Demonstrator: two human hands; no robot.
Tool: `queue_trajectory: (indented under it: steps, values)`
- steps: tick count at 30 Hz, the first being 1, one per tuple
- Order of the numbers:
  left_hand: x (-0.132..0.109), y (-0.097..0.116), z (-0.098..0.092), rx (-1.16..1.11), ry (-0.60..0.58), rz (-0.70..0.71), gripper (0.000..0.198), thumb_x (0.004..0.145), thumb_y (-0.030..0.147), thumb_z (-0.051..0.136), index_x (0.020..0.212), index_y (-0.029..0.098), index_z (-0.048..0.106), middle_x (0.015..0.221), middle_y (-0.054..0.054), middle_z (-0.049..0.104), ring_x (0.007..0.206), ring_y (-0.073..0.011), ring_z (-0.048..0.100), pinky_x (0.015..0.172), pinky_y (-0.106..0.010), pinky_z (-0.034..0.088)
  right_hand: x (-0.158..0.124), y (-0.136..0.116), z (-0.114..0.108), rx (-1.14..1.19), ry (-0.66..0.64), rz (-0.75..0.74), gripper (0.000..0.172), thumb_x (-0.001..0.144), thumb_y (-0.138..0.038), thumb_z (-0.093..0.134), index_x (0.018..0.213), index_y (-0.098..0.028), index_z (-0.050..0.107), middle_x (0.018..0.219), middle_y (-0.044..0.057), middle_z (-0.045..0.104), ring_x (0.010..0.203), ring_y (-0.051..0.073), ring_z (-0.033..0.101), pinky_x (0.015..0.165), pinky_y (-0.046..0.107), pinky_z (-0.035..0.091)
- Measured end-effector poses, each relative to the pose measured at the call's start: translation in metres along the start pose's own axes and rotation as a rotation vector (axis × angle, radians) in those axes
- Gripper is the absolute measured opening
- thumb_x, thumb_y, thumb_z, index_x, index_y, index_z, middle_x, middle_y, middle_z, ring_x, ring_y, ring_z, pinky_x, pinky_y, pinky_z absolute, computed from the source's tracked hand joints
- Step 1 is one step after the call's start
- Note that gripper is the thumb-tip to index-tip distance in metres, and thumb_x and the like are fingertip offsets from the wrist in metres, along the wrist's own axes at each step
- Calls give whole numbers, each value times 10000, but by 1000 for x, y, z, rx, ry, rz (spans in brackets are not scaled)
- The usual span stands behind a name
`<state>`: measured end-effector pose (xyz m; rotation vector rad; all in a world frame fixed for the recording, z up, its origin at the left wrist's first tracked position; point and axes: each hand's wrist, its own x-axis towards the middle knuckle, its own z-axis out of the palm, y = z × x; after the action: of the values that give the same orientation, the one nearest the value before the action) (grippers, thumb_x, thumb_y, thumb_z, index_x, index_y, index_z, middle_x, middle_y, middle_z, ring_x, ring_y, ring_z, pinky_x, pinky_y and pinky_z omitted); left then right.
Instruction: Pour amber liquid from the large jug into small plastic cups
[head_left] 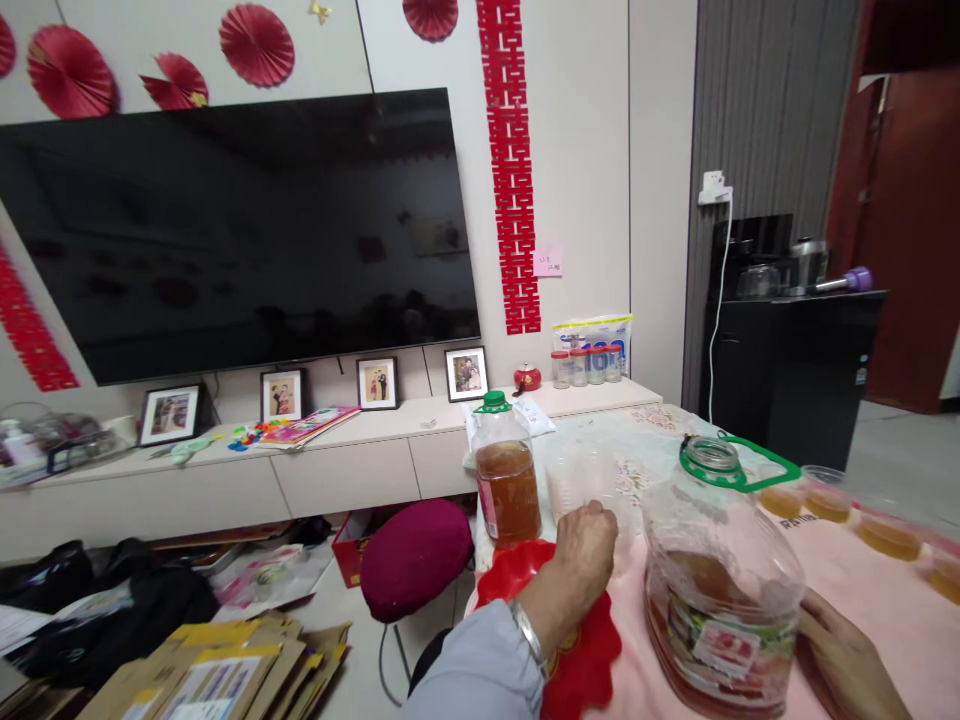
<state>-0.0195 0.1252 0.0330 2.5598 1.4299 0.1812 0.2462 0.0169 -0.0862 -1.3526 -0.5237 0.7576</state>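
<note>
My left hand (585, 550), with a silver bracelet at the wrist, is closed at the near side of the clear plastic cups (570, 480). Its fingers curl around a see-through cup edge, faint and partly hidden. A big clear jug (724, 600) stands upright at the right, uncapped, partly filled with brown liquid. Against its right side rests my right hand (847, 645), gripping it, with most fingers hidden behind the jug. Beyond my left arm is a second jug (508, 490) of brown liquid with a green cap. A red scalloped tray (592, 660) lies beneath my left forearm.
Several cups of amber liquid (889, 535) line the right side of the pink cloth (840, 570). The open jug's green handle (772, 465) juts right. A maroon stool (416, 560) and cardboard envelopes (225, 670) are left of the table. Lidded jars (585, 367) stand behind.
</note>
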Motion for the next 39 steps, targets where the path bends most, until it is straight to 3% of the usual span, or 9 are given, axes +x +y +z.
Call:
queue_trajectory:
  steps: [7, 12, 21, 29, 34, 39]
  values:
    - [-6, 8, -20, 2, 28, 12, 284, 1041, 354, 644, 1244, 171, 719, 1323, -90, 756, 1196, -215, 735, 1077, -483, 637, 7, 12, -4, 12, -36, -22, 454, 421, -559, 929, 682, -276, 689, 870, 82, 850, 798, 342, 759, 634, 398, 619]
    - [-16, 9, -36, -22, 73, 28, 288, 1061, 331, 596, 1280, 179, 704, 1359, -92, 738, 1243, -226, 715, 1110, -502, 613, 9, 13, -4, 8, -20, -32, 441, 423, -546, 936, 672, -277, 691, 844, 66, 842, 764, 303, 733, 628, 365, 615]
    - [-55, -4, -59, -70, 83, -11, 336, 1079, 248, 440, 1226, 200, 738, 1345, -94, 747, 1279, -240, 663, 1076, -389, 531, 10, 13, -4, -14, 0, -32, 406, 433, -553, 894, 676, -280, 718, 866, 75, 840, 808, 326, 728, 664, 402, 610]
    - [-98, -27, -37, -56, -18, -100, 337, 1034, 231, 417, 1076, 198, 750, 1277, -99, 775, 1220, -271, 661, 1071, -395, 498, -7, -8, 5, -32, 30, -47, 364, 385, -521, 885, 592, -294, 689, 803, 72, 820, 890, 368, 717, 669, 414, 612]
    - [-103, -36, -13, -27, -97, -125, 334, 963, 131, 446, 1064, 151, 765, 1264, -136, 789, 1246, -312, 680, 1179, -438, 484, -12, -15, 9, -26, 32, -55, 346, 376, -515, 867, 554, -303, 660, 756, 73, 804, 854, 380, 715, 653, 443, 615]
    - [-104, -40, 0, -54, -115, -132, 359, 940, 123, 467, 1101, 117, 787, 1333, -177, 765, 1324, -358, 656, 1213, -478, 490, -5, -6, 6, -14, 26, -66, 366, 398, -498, 897, 589, -289, 665, 736, 79, 793, 775, 356, 711, 642, 452, 601]
